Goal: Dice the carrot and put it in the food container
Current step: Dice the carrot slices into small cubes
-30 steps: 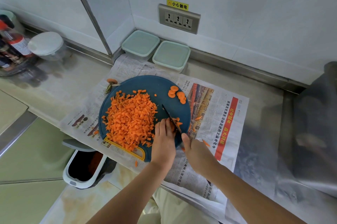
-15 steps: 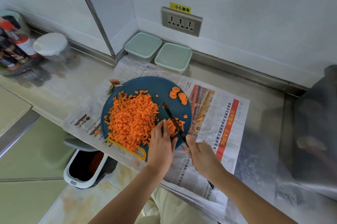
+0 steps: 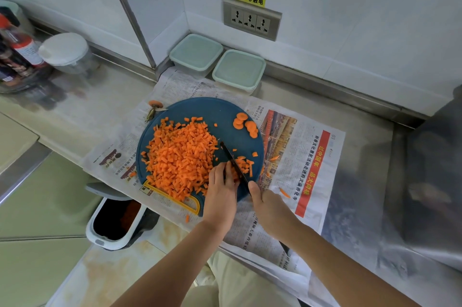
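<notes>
Yellow sticker (image 3: 250, 1) "小心触电" above wall socket (image 3: 252, 20); "03" on newspaper (image 3: 325, 156).

Single head-worn wide-angle view, looking steeply down and forward, close over the cutting board (image 3: 200, 109), wall behind
</notes>
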Demonstrator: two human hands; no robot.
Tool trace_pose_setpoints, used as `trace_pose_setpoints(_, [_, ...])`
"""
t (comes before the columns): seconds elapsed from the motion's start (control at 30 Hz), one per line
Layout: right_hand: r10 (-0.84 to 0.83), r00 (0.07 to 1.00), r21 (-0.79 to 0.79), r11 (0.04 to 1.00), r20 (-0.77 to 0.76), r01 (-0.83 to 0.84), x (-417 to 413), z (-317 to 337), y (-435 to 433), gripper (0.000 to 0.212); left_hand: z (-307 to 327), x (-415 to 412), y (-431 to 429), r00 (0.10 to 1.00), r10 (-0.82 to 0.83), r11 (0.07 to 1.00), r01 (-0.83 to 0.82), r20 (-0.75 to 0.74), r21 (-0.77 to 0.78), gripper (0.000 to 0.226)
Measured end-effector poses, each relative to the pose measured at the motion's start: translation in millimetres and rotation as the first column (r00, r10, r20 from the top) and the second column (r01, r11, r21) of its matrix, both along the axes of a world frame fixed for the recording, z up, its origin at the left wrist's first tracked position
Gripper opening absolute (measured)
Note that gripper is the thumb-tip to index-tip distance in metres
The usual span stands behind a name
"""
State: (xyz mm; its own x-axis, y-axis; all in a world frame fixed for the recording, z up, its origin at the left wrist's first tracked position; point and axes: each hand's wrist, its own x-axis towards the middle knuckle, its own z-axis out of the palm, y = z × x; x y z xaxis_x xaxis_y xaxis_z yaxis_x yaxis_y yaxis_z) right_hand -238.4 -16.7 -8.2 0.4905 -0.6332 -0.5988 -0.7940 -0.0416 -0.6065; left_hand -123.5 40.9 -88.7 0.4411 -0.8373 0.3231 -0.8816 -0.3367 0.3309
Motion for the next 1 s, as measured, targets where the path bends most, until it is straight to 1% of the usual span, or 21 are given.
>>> trace_pose_setpoints(0.1, [0.033,0.999,-0.045,0.998,0.013,-0.032,9.3,-0.5,-0.7,0.051,0.1,0.5,1.6,1.0,-0.001,0.999,0.002,-0.022,0.042,0.054])
trace_pose_setpoints(0.17, [0.024,1.0,-0.027,0.999,0.015,-0.024,12.6,-2.1,-2.7,0.057,3.6,1.9,1.9,1.0,-0.004,0.999,0.005,-0.029,0.052,0.054])
trace_pose_setpoints(0.23, [-0.058,0.995,0.078,0.996,0.087,0.051,9.1,-3.4,-6.8,0.061,9.4,2.4,2.9,0.998,-0.005,0.998,0.009,-0.06,0.061,0.055])
trace_pose_setpoints(0.33, [-0.229,0.953,0.284,0.944,0.198,0.168,-6.6,1.9,-16.2,0.058,25.7,4.5,5.5,0.994,0.014,0.998,-0.008,-0.108,0.057,0.061])
trace_pose_setpoints(0.4, [-0.311,0.92,0.338,0.915,0.241,0.221,-16.5,8.4,-23.8,0.057,36.9,7.6,2.7,0.997,0.035,0.999,-0.032,-0.067,0.036,0.058])
trace_pose_setpoints(0.47, [-0.364,0.892,0.341,0.902,0.267,0.266,-22.1,13.4,-31.0,0.057,44.8,8.9,-6.6,0.999,0.048,0.999,-0.047,-0.012,0.014,0.041])
trace_pose_setpoints(0.53, [-0.397,0.879,0.322,0.895,0.264,0.307,-25.9,16.0,-35.7,0.059,46.2,6.2,-20.3,0.999,0.051,0.998,-0.052,0.014,0.037,0.03])
trace_pose_setpoints(0.6, [-0.414,0.872,0.315,0.89,0.261,0.329,-28.8,16.2,-36.9,0.06,42.7,1.6,-33.3,0.998,0.051,0.994,-0.053,0.022,0.091,0.029])
trace_pose_setpoints(0.67, [-0.428,0.868,0.32,0.883,0.252,0.342,-30.9,15.4,-34.7,0.061,38.9,-3.0,-41.2,0.999,0.053,0.992,-0.053,0.011,0.111,0.028])
trace_pose_setpoints(0.83, [-0.409,0.878,0.312,0.892,0.248,0.328,-33.9,11.0,-28.0,0.06,36.9,-9.0,-47.6,0.999,0.038,0.996,-0.039,0.004,0.078,0.019])
trace_pose_setpoints(1.0, [-0.414,0.872,0.314,0.891,0.261,0.329,-35.4,10.7,-26.0,0.059,35.6,-6.6,-47.6,0.999,0.004,0.996,-0.001,-0.039,0.087,0.02])
